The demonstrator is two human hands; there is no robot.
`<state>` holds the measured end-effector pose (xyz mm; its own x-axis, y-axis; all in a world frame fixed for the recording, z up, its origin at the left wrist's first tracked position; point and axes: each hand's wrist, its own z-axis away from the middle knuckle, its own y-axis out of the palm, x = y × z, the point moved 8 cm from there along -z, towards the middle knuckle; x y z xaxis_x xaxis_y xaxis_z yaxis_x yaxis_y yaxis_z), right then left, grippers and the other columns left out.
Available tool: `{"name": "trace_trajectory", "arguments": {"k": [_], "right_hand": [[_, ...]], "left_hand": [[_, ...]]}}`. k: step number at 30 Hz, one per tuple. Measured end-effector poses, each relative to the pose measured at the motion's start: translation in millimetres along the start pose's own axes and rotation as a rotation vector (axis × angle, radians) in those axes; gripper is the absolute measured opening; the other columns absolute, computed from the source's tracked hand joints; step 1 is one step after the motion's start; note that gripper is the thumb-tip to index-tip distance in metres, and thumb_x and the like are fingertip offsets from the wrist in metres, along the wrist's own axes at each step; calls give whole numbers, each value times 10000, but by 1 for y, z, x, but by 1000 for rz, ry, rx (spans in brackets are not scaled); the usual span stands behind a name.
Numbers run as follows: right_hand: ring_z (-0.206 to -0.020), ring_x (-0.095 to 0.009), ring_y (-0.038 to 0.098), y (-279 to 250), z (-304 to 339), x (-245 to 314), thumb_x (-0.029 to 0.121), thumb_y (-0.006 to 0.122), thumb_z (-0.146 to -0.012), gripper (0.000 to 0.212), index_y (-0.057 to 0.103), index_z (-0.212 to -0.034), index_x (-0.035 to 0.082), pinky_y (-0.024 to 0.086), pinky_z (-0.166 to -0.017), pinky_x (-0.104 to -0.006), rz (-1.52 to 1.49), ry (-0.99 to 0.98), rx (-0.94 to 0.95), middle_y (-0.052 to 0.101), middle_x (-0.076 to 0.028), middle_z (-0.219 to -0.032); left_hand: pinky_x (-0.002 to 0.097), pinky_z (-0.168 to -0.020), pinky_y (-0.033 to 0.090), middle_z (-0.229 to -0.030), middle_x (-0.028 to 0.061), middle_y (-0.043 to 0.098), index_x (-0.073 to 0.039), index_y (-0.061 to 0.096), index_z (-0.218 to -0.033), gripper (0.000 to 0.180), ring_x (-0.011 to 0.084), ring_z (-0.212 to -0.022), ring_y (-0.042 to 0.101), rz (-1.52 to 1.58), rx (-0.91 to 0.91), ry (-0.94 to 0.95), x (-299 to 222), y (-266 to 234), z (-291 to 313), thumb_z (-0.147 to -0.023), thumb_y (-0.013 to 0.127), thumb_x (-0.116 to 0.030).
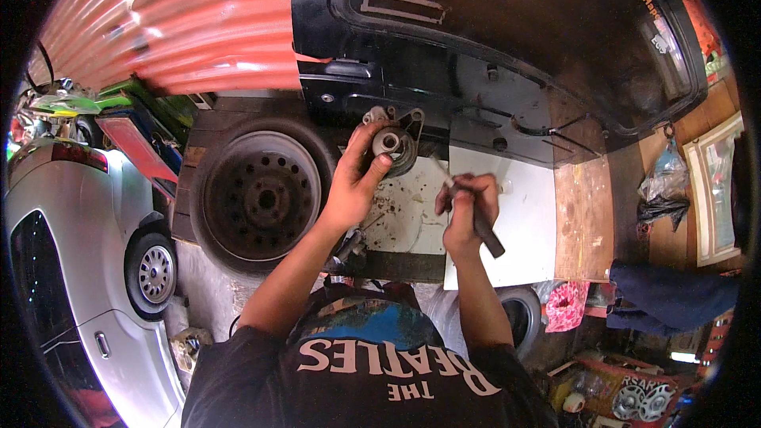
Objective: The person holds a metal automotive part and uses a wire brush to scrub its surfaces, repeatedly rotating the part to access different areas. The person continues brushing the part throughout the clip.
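My left hand (357,178) grips a round grey metal car part (394,143) with a mounting bracket, holding it up against the edge of a stained white board (519,214). My right hand (468,204) is closed around a black-handled tool (485,231), a screwdriver or brush, whose thin pale tip points up and left toward the part. The tip stops a short way from the part.
A bare steel wheel with tyre (261,194) lies left of the board. A black car tailgate with window (507,40) leans behind it. A silver car (79,261) stands at the left. Corrugated red sheeting (182,24) is at the top left, and clutter and hubcaps (642,396) at the lower right.
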<state>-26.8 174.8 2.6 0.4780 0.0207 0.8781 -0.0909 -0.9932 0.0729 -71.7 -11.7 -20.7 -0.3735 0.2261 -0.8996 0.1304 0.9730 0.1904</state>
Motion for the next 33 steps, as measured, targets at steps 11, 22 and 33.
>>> {"name": "trace_trajectory", "arguments": {"k": [11, 22, 33], "right_hand": [[-631, -220, 656, -7, -15, 13, 449, 520, -997, 468, 561, -1093, -8, 485, -556, -291, 94, -209, 72, 656, -137, -848], [-972, -302, 668, 45, -27, 48, 136, 855, -712, 443, 569, -1035, 39, 541, -814, -371, 392, -380, 130, 639, -167, -1126], [-990, -197, 635, 7, -8, -66, 57, 736, -845, 396, 490, -1155, 60, 581, -793, -350, -366, 349, -221, 617, -90, -1088]], "left_hand": [[520, -1164, 198, -1288, 165, 562, -7, 512, -1313, 502, 348, -1287, 472, -456, 4, 315, -43, 3, -1, -868, 641, -201], [593, -1180, 142, -1330, 165, 525, -13, 522, -1311, 610, 436, -1375, 346, -726, 43, 439, -57, 22, 6, -738, 717, -94], [412, -1135, 270, -1464, 248, 332, 7, 32, -1534, 906, 338, -1342, 381, -399, -279, 173, -34, -13, 13, -884, 653, -110]]}}
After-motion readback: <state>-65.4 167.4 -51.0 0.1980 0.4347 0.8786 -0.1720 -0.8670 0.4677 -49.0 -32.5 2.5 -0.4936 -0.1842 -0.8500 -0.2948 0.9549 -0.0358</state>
